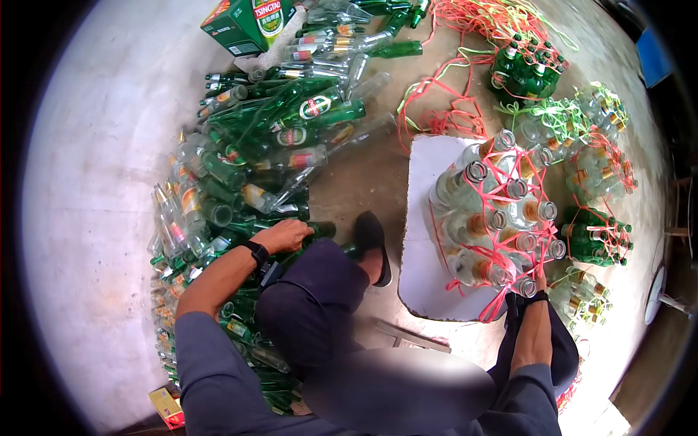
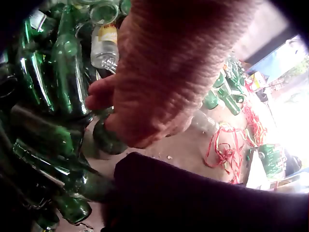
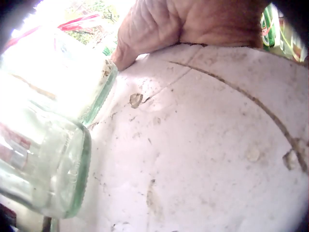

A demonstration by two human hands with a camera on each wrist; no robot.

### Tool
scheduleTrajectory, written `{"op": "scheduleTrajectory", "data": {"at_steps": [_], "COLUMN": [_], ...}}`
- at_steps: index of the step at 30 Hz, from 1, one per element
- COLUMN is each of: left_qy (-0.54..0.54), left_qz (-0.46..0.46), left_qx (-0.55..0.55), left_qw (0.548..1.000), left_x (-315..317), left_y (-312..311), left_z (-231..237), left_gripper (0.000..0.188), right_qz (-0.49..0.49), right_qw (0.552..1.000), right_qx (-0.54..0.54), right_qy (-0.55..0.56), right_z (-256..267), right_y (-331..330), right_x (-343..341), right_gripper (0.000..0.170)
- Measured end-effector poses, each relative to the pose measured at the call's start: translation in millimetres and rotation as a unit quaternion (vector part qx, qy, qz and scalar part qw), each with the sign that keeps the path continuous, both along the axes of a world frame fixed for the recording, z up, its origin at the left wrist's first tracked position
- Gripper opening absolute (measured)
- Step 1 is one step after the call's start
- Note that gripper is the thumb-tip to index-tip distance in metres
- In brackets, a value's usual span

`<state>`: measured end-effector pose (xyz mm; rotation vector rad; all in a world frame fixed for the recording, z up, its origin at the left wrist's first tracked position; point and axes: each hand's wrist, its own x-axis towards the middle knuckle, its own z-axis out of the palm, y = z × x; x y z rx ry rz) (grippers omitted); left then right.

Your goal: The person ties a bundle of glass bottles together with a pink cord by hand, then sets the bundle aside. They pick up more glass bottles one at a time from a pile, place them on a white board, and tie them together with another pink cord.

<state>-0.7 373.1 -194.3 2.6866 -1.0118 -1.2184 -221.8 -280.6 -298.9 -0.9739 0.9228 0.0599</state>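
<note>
A bundle of clear glass bottles (image 1: 483, 221), bound with pink-red plastic strap (image 1: 502, 254), stands upright on a white slab (image 1: 422, 276). My right hand (image 3: 154, 29) is at the bundle's near right side, low by the slab's edge; its fingers are hidden. At the left, my left hand (image 1: 287, 236) reaches down to the edge of a heap of loose bottles. A green bottle (image 1: 321, 230) shows just beyond its knuckles. In the left wrist view this green bottle (image 2: 107, 137) lies right below the bent fingers; I cannot tell whether they grip it.
Loose green and clear bottles (image 1: 291, 138) lie heaped along the left. Red and yellow-green straps (image 1: 494, 22) tangle at the back. Tied bundles, including green bottles (image 1: 527, 69), stand along the right. A green carton (image 1: 247, 25) sits at the back left. My knee (image 1: 313, 291) is near the left hand.
</note>
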Motion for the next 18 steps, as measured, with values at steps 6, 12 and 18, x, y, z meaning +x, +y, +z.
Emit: {"op": "scheduleTrajectory", "data": {"at_steps": [6, 12, 18], "left_qy": [0.11, 0.295, 0.356], "left_qz": [0.053, 0.423, 0.593], "left_qx": [0.058, -0.203, -0.359], "left_qw": [0.991, 0.832, 0.626], "left_x": [36, 24, -34], "left_y": [-52, -158, -260], "left_z": [21, -13, -20], "left_gripper": [0.041, 0.077, 0.073], "right_qz": [0.108, 0.04, 0.026], "right_qw": [0.991, 0.998, 0.999], "right_qx": [-0.077, -0.024, -0.012], "right_qy": [-0.018, -0.031, -0.04], "right_z": [-48, -34, -29], "right_y": [-23, -16, -14], "right_x": [-11, -6, -6], "right_gripper": [0.025, 0.017, 0.018]}}
